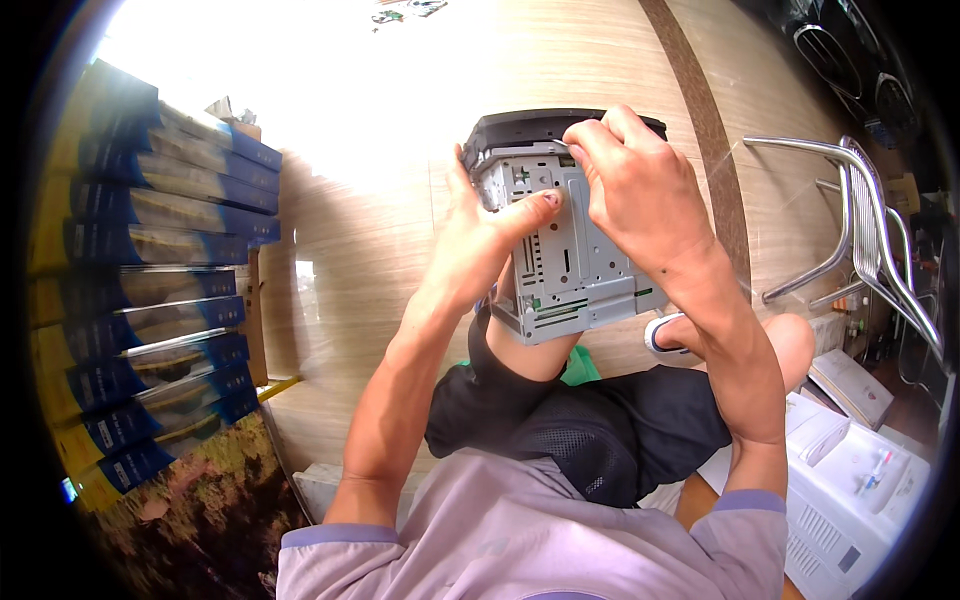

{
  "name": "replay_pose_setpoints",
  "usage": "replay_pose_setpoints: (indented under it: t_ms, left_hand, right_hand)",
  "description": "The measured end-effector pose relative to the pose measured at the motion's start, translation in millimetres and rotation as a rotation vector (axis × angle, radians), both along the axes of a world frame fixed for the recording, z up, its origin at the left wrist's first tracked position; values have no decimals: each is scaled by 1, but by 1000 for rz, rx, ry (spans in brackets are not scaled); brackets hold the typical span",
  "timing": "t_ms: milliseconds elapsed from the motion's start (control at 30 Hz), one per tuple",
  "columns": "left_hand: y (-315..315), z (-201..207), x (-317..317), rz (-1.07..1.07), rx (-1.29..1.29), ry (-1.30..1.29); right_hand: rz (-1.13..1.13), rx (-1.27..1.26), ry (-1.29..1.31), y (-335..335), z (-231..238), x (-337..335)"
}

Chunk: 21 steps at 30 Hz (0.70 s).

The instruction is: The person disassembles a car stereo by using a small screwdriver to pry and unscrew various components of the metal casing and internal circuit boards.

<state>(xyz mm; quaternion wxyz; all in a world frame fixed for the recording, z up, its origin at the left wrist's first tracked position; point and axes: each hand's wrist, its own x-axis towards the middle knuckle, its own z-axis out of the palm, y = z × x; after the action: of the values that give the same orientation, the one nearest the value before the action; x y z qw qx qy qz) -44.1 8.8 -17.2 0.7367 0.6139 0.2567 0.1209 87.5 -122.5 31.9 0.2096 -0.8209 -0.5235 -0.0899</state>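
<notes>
A car stereo unit (570, 235), a grey slotted metal box with a black front panel (520, 128) at its far end, is held up above my lap. My left hand (475, 235) grips its left side, thumb lying on the metal face and fingers behind the edge. At the seam between panel and metal box, my right hand (640, 175) is closed in a pinch. A thin light-coloured piece shows by its fingertips, too small to tell whether it is a tool or part of the unit.
Blue and yellow boxes (180, 215) are stacked on the left. A chrome-framed chair (850, 230) stands to the right, with a white plastic appliance (840, 480) below it. Small loose parts (405, 12) lie on the tiled floor (380, 230) at the far end.
</notes>
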Motion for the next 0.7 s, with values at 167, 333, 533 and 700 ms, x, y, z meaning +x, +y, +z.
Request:
replay_pose_setpoints:
  t_ms: [167, 333, 533, 700]
  left_hand:
    - [-2, 0, 0, 25, -22, -46]
    - [-2, 0, -1, 32, 61, 12]
    - [-9, 13, -1, 75, 168, 152]
    - [-10, 7, 2, 94, 248, 182]
  right_hand:
    - [33, -80, 1, 0, 8, 3]
    - [-16, -132, 145, -4, 22, 1]
    - [-106, -176, -47, -10, 24, -14]
    - [-162, -235, -112, -21, 32, -22]
